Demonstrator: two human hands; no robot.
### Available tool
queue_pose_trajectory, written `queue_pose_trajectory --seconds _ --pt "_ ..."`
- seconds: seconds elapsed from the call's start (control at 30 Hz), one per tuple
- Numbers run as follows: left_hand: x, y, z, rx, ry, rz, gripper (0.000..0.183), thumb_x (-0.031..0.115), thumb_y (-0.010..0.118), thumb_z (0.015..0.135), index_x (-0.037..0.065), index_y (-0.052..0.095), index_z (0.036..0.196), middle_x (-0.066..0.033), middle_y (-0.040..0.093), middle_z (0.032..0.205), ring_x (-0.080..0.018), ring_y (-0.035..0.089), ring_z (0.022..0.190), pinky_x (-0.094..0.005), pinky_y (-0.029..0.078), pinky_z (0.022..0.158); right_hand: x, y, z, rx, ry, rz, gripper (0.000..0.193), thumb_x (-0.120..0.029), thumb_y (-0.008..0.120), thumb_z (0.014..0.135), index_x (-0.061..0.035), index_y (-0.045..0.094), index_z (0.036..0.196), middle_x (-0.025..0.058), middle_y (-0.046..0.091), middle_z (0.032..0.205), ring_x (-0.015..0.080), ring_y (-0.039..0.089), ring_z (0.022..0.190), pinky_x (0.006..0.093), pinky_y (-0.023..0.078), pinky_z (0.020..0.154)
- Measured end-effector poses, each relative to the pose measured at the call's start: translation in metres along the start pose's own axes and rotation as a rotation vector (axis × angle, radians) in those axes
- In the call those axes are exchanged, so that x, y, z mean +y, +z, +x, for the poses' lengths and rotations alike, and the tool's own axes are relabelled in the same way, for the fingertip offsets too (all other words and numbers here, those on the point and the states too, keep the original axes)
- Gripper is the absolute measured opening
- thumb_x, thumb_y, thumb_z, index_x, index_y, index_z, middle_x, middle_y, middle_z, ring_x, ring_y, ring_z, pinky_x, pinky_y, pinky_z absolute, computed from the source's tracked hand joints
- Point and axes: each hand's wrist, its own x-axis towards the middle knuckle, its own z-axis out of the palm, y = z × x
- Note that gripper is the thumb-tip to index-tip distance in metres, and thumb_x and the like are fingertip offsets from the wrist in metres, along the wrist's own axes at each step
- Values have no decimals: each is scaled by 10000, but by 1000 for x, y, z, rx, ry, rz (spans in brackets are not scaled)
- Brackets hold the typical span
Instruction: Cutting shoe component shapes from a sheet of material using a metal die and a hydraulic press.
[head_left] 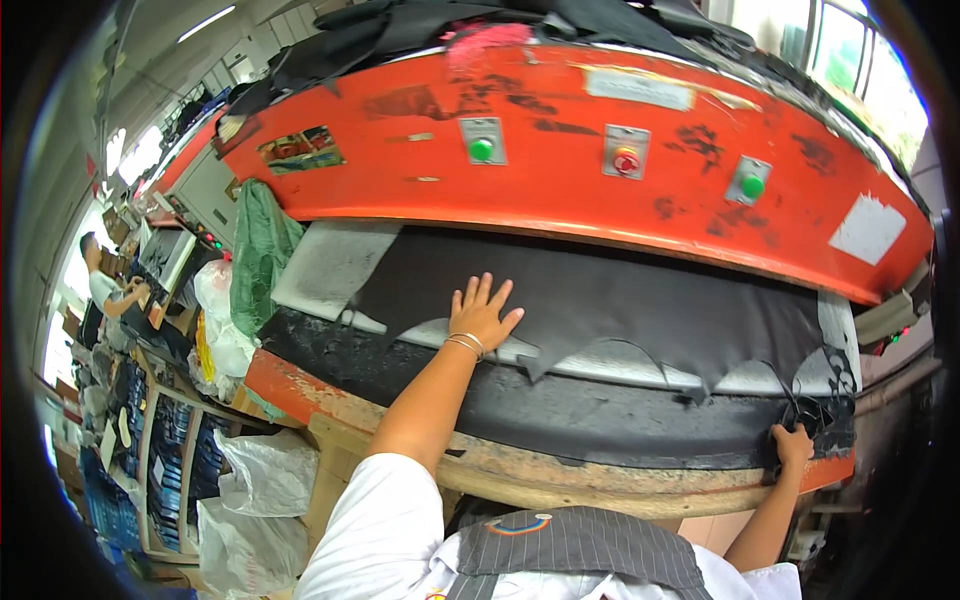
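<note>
A large sheet of black leather-like material [590, 295] lies over a pale cutting board [330, 262], its front edge ragged with curved cut-outs. My left hand [483, 315] rests on the sheet's left part, palm down with fingers spread. At the right front corner, my right hand [793, 443] is closed at a tangle of thin black strips [808, 412]. The hand hides part of what it grips, so the exact kind of thing cannot be told. The sheet's back edge runs under a red press beam [560, 170].
The beam carries two green push buttons [481, 150] and a red one [626, 161]. Black material is heaped on top. A worn wooden ledge [480, 460] borders the front. Left stand a green sack [262, 245], plastic bags [265, 470], a loaded shelf [165, 470] and another person [105, 290].
</note>
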Motion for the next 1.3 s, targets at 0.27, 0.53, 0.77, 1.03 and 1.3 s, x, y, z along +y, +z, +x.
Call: queue_pose_trajectory --seconds 0.27,0.53,0.77,1.03,1.3 --pt "-183 -34 -47 94 10 50 628 543 469 912 234 379 1451 -99 268 1544 -319 200 1432 -558 135 1132 65 -22 -58 -176 -11 1277 359 -344 646 823 -35 685 1002 49 664 849 149 616 785 283 468 707" --pt "-290 -22 -92 204 299 -130 589 432 524 918 153 414 1425 -166 305 1510 -364 252 1402 -563 171 1115 -80 -63 -268 -26 -191 931 322 -252 625 858 -26 631 1088 14 614 989 115 542 882 248 414 757" --pt "-297 -15 -84 302 279 -156 567 399 551 903 159 439 1405 -155 332 1497 -353 277 1394 -571 189 1105 -324 -32 -324 -197 -1139 581 668 -272 867 505 65 624 1028 289 414 1395 392 465 1249 408 358 1027" --pt "-299 -14 -88 315 277 -160 526 389 548 896 184 482 1376 -129 384 1471 -319 324 1375 -564 231 1088 -547 16 -328 -182 -1777 210 589 -399 824 608 -47 679 1058 250 392 1378 377 490 1104 445 390 952" --pt "-295 -28 -82 355 221 -287 430 338 602 868 127 584 1242 -114 538 1317 -275 470 1239 -505 248 1009 -592 34 -307 -215 -1914 42 586 -417 818 608 -89 691 1077 245 393 1398 369 468 1165 443 353 998"
